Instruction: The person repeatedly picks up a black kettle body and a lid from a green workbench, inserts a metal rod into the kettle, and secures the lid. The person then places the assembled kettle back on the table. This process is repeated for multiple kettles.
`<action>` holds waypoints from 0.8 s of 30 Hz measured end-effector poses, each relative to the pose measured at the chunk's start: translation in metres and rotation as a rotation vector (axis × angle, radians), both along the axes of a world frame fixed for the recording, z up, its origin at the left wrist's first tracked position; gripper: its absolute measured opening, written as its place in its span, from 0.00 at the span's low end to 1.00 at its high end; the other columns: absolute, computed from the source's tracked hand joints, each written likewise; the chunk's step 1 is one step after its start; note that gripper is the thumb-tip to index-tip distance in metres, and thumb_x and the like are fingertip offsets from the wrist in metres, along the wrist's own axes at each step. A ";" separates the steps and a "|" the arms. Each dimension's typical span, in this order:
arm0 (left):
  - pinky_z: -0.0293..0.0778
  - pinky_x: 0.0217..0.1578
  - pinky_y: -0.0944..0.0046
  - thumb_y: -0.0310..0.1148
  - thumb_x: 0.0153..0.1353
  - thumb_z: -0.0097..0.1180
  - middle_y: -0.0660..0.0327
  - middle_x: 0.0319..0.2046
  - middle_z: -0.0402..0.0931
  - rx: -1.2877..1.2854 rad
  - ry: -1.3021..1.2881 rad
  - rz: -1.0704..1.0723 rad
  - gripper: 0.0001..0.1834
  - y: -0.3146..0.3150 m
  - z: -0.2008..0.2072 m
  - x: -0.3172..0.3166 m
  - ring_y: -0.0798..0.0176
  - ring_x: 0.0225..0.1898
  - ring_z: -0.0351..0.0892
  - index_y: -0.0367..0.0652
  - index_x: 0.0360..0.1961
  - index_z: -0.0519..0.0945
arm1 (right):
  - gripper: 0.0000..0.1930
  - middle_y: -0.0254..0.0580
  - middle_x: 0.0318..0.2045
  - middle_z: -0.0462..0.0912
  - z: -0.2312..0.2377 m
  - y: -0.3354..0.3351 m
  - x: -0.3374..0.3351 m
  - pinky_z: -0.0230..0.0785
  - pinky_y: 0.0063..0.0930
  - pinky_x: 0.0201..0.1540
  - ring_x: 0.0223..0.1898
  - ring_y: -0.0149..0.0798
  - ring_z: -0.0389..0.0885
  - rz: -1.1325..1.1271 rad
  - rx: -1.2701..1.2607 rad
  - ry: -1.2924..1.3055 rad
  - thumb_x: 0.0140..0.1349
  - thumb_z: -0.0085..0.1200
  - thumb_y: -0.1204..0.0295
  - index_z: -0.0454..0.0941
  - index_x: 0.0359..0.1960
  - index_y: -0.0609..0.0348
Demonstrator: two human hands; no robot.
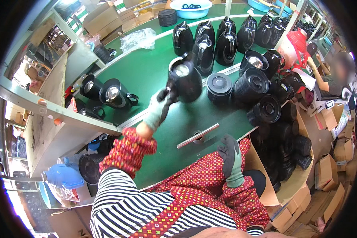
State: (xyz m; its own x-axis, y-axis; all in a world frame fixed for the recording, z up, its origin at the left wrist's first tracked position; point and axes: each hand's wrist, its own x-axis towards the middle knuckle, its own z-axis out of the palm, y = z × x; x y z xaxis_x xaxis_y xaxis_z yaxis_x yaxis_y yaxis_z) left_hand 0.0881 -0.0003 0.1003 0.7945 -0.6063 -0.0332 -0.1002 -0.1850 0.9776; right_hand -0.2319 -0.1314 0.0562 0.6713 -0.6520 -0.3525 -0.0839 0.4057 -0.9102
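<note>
My gloved left hand (161,105) reaches forward, fingers clamped on the handle of a glossy black, silver-lined jug (189,85), view's twelve o'clock. Gloved right hand (231,158), four o'clock, drawn in; finger closure indeterminable.

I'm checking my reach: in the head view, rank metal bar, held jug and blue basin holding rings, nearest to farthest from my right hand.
1. Metal bar: ahead-left of your right hand.
2. Held jug: farther, in your left hand.
3. Blue basin: at the view's top.
</note>
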 end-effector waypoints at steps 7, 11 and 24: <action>0.78 0.39 0.62 0.52 0.69 0.68 0.61 0.32 0.85 0.122 -0.170 0.302 0.24 -0.079 -0.077 0.130 0.67 0.34 0.82 0.36 0.41 0.84 | 0.26 0.43 0.54 0.80 -0.008 0.006 0.007 0.75 0.29 0.56 0.47 0.32 0.81 -0.023 0.037 -0.090 0.81 0.50 0.56 0.70 0.69 0.63; 0.80 0.44 0.58 0.54 0.62 0.72 0.52 0.41 0.86 0.220 -0.208 0.289 0.36 -0.073 -0.072 0.111 0.58 0.38 0.87 0.38 0.61 0.78 | 0.26 0.45 0.56 0.80 0.001 0.004 -0.001 0.75 0.32 0.58 0.49 0.34 0.81 -0.007 0.080 -0.071 0.82 0.46 0.54 0.70 0.69 0.64; 0.75 0.63 0.48 0.46 0.57 0.74 0.45 0.71 0.68 0.598 -0.615 0.702 0.45 0.166 -0.038 0.085 0.38 0.67 0.74 0.39 0.71 0.67 | 0.25 0.51 0.56 0.80 -0.002 0.006 -0.008 0.73 0.33 0.61 0.51 0.36 0.80 0.101 -0.027 -0.123 0.83 0.44 0.58 0.70 0.68 0.69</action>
